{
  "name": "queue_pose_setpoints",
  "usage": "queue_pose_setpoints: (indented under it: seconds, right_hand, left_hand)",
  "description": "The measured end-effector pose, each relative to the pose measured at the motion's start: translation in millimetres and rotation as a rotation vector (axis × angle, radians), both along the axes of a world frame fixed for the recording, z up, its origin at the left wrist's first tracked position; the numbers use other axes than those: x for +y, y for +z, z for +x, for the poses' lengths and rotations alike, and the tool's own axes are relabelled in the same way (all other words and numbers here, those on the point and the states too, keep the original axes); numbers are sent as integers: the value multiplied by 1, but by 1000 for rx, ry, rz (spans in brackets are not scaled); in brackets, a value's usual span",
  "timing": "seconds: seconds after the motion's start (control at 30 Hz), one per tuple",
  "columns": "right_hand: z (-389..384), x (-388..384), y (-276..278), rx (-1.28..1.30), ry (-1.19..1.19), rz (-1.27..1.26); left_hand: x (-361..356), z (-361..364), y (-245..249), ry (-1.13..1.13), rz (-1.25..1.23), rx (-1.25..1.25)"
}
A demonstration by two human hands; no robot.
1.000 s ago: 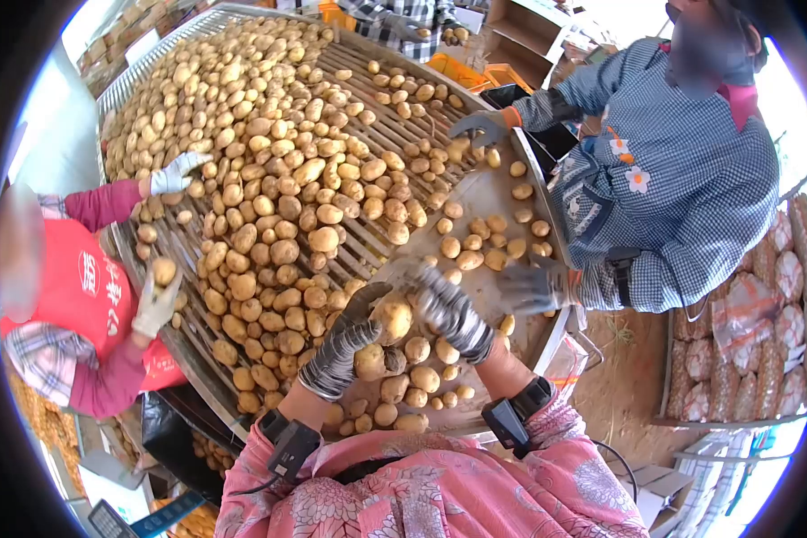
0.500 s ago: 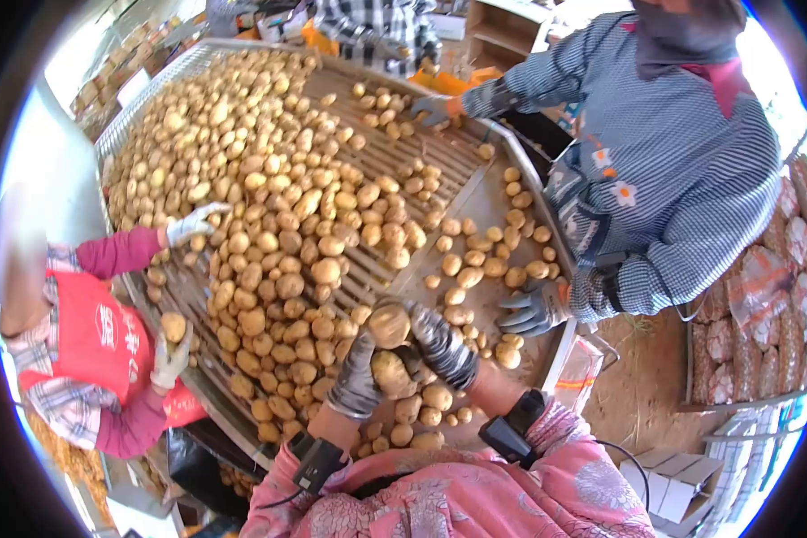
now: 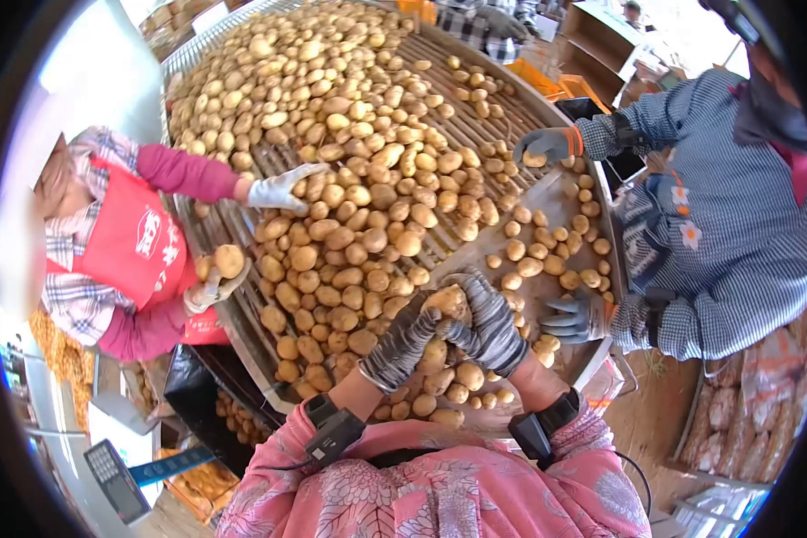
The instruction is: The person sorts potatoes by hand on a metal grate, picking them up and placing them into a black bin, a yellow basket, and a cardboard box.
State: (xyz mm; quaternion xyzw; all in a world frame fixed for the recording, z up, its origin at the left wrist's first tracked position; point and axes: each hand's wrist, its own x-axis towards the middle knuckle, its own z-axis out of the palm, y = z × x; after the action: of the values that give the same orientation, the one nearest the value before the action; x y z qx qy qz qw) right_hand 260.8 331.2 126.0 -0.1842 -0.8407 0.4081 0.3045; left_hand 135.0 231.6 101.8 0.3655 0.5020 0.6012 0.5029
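Close over the slatted sorting table (image 3: 282, 166), both my hands meet around a yellow-brown potato (image 3: 448, 305). My left hand (image 3: 402, 345), in a grey striped glove, is closed with its fingertips against the potato's left side. Wrapped over the right side of the same potato is my right hand (image 3: 489, 327), gloved alike. Another potato (image 3: 432, 356) shows just below, between the two hands. More potatoes (image 3: 426, 405) lie near my body, and a big heap of potatoes (image 3: 350, 197) spreads beyond my hands.
On the left, a person in a red apron (image 3: 143, 238) reaches into the heap and holds potatoes. Across on the right stands a person in a checked top (image 3: 735, 215), grey-gloved hands at the table. Filled mesh sacks (image 3: 735, 421) are stacked at right; a black crate (image 3: 211, 386) stands lower left.
The view has swung left. The potatoes at my hands have shifted, and my right hand now wraps one. The left person's arm reaches further into the heap; the right person's far hand now grasps a potato.
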Motion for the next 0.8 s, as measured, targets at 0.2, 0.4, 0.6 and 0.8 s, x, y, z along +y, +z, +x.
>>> queue_pose_setpoints:
  seconds: [0.2, 0.4, 0.6, 0.8]
  right_hand:
    - [-7, -4, 7, -178, -84, 148]
    - [-3, -4, -12, -12, -72, 44]
    - [10, -1, -30, -97, -41, -174]
    - [16, -5, -23, 8, 12, -661]
  left_hand:
    - [-19, 11, -10, 12, -28, 7]
    - [-28, 2, -25, -97, -213, -105]
    - [-22, 9, -7, -508, -269, -1293]
    - [-20, 3, -12, -128, -298, -806]
